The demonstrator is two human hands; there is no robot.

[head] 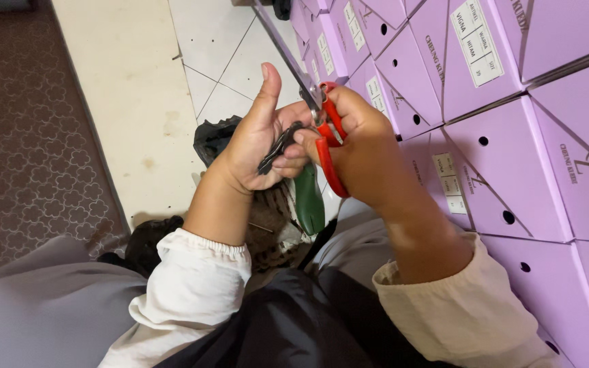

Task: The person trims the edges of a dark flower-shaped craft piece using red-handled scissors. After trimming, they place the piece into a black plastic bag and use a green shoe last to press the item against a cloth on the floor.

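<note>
My left hand [253, 146] is curled around a small dark strap-like piece [275, 146], thumb pointing up. My right hand [356, 146] grips red-handled scissors [327, 146], fingers through the loops, with the metal blades [288, 51] pointing up and away. The scissors meet the dark piece between both hands. A green shoe sole [308, 201] hangs just below the hands, partly hidden by them. Both forearms wear cream sleeves pushed up.
Stacked lilac shoe boxes [506, 136] with round holes and white labels fill the right side. White floor tiles [226, 48] and a pale strip lie ahead, a patterned brown carpet [22, 136] at left. Dark shoe parts [213, 133] lie on the floor near my lap.
</note>
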